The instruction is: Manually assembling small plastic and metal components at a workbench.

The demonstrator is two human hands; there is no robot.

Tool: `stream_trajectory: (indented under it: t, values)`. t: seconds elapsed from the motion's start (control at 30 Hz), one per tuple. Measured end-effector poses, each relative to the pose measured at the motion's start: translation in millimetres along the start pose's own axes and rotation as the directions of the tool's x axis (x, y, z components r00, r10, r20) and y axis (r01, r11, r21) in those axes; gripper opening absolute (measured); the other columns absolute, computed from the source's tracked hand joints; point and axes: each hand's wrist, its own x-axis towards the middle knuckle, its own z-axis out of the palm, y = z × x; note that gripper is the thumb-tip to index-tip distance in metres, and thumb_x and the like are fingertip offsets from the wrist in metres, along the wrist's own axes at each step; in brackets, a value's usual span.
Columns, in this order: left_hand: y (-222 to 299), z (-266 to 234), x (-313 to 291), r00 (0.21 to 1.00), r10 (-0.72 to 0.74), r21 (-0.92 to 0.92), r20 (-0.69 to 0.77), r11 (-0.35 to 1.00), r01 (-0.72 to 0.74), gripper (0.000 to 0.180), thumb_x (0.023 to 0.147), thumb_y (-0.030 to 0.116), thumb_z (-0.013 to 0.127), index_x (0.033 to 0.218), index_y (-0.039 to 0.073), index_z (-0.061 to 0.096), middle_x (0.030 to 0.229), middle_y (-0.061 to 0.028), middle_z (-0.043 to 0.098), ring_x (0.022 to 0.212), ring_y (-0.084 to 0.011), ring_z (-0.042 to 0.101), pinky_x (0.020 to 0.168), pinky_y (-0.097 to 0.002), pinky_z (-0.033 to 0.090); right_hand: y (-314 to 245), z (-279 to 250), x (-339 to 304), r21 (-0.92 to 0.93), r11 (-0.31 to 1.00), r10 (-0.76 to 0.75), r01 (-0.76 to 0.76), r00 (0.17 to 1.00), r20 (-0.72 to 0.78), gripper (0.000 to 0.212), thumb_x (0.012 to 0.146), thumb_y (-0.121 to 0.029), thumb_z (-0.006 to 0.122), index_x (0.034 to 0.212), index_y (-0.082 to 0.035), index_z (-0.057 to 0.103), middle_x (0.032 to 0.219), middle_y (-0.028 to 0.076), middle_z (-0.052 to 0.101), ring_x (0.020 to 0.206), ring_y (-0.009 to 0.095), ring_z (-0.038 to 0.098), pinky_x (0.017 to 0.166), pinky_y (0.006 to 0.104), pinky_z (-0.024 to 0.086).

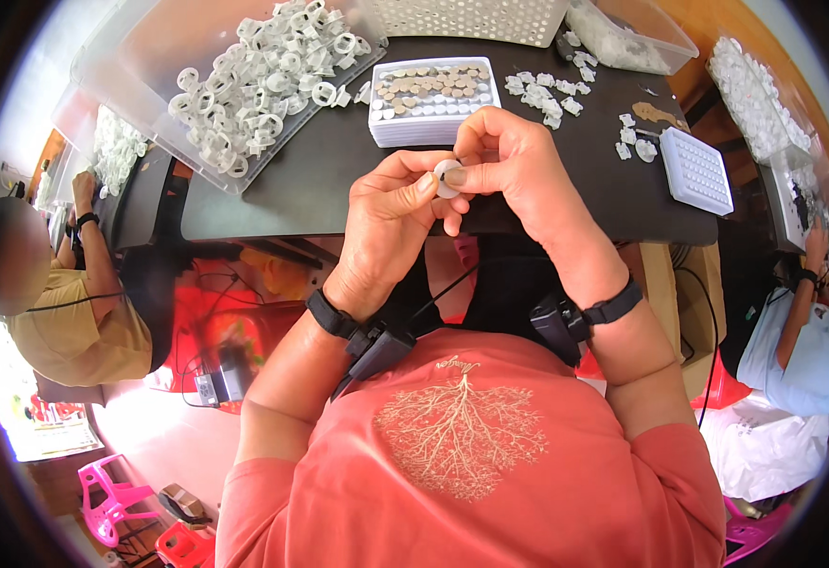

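Observation:
Between my two hands, just above the table's near edge, is a small white round piece (446, 170) with a dark spot on it. My left hand (388, 210) pinches it from the left between thumb and fingers. From the right, the thumb and fingers of my right hand (520, 163) close on the same piece and cover part of it. Right beyond my hands stands a stack of white trays (429, 133), its top one filled with rows of small round discs (433, 87), some tan and some whitish.
A clear bin (234, 182) of translucent ring-shaped plastic parts (267, 80) stands at left. Loose white parts (547, 95) lie right of the trays, with another white tray (696, 172) farther right. A perforated white basket (471, 21) is behind. Co-workers (83, 303) sit on both sides.

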Motion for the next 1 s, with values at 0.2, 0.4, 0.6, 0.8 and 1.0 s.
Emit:
stream_trajectory:
  t: [0.2,0.4,0.6,0.8,1.0]
  values:
    - [-1.5,-3.9,5.9,0.999,0.019,-0.122,0.032,0.992,-0.015,0.02,0.097,0.006,0.061,0.114,-0.005,0.062,0.107,-0.0158,0.068,0.084,-0.0267,0.067,0.067,-0.0367,0.054,11.6,22.4,-11.3,-0.518,0.844,-0.262,0.14,0.95,-0.171,0.01,0.093,-0.005,0.065,0.097,0.002,0.058,0.068,0.005,0.062,0.058,0.013,0.066,0.055,0.0279,0.05]
    - [-1.4,3.0,-3.6,0.999,0.011,-0.041,-0.054,0.999,-0.013,0.021,0.093,0.004,0.067,0.11,-0.007,0.06,0.102,-0.0169,0.068,0.078,-0.0253,0.068,0.059,-0.0345,0.057,-5.7,18.4,-19.0,-0.417,0.9,-0.179,0.123,0.979,-0.099,0.011,0.088,0.006,0.067,0.09,0.002,0.058,0.079,0.008,0.063,0.069,0.016,0.068,0.06,0.0283,0.052]
    - [26.4,9.1,-11.2,0.997,0.034,-0.101,-0.072,0.994,-0.041,0.022,0.094,0.005,0.067,0.114,-0.006,0.063,0.104,-0.0185,0.068,0.078,-0.0238,0.068,0.06,-0.0338,0.057,-39.6,16.1,15.3,-0.503,0.847,-0.166,0.172,0.984,0.057,0.015,0.081,0.004,0.074,0.084,-0.002,0.061,0.081,0.004,0.064,0.067,0.01,0.061,0.063,0.0248,0.051]
    - [50.4,-23.1,-14.5,0.959,0.178,0.312,-0.219,0.944,-0.104,0.02,0.096,0.004,0.061,0.112,-0.008,0.064,0.104,-0.0197,0.068,0.076,-0.0222,0.067,0.061,-0.0303,0.055,-142.6,-80.1,139.1,-0.924,0.369,-0.449,0.104,0.89,-0.08,0.015,0.075,-0.005,0.078,0.084,-0.001,0.067,0.078,0.007,0.067,0.073,0.018,0.064,0.069,0.0317,0.051]
    - [66.8,-45.7,-16.8,0.881,0.227,0.267,-0.416,0.956,-0.12,0.02,0.093,0.0,0.06,0.111,-0.009,0.064,0.101,-0.0202,0.068,0.074,-0.0215,0.067,0.061,-0.0297,0.054,-103.6,26.0,167.7,-0.922,-0.052,-0.216,0.383,0.898,0.384,0.024,0.077,-0.018,0.071,0.098,-0.005,0.07,0.08,0.01,0.067,0.074,0.022,0.065,0.07,0.0347,0.05]
